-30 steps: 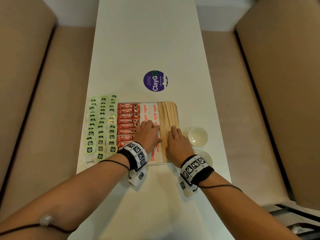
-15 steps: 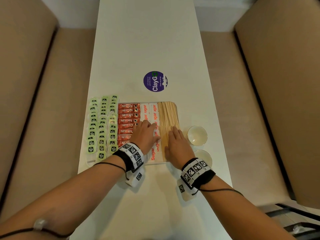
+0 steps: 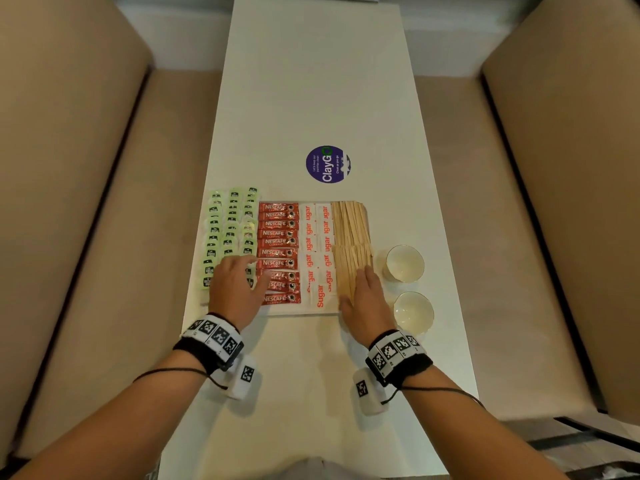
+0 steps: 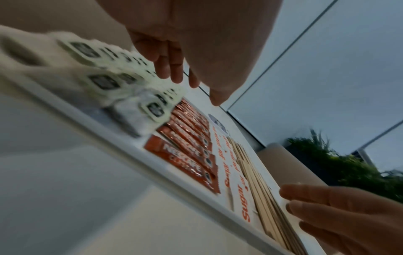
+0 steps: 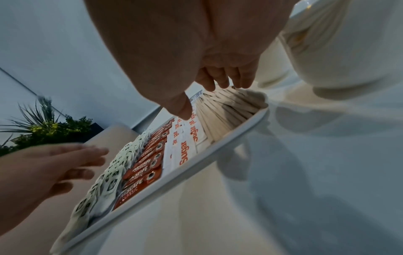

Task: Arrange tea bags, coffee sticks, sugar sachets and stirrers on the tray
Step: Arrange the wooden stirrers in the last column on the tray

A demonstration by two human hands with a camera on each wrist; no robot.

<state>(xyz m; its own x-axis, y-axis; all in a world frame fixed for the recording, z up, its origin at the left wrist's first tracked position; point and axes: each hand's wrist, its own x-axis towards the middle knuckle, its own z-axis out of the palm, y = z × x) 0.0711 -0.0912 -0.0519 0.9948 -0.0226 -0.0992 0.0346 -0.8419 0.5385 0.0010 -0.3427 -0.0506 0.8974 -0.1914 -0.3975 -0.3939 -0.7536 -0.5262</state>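
A white tray (image 3: pixel 304 313) holds rows of green-tagged tea bags (image 3: pixel 228 223), red coffee sticks (image 3: pixel 278 233), white sugar sachets (image 3: pixel 317 230) and wooden stirrers (image 3: pixel 349 226). My left hand (image 3: pixel 239 271) is spread with straight fingers over the near tea bags and the edge of the coffee sticks, holding nothing. In the left wrist view its fingers (image 4: pixel 174 74) hang just above the tea bags (image 4: pixel 104 81). My right hand (image 3: pixel 363 292) lies flat on the near end of the stirrers. The right wrist view shows its fingertips (image 5: pixel 220 82) on the stirrers (image 5: pixel 226 112).
Two white cups (image 3: pixel 405 263) (image 3: pixel 414 311) stand just right of the tray, close to my right hand. A round purple sticker (image 3: pixel 328 164) lies on the white table beyond the tray. Beige benches (image 3: pixel 86 237) flank the narrow table.
My left hand has slid left, from the sugar sachets and coffee sticks to above the tea bags. My right hand stays on the stirrers, drawn slightly toward me.
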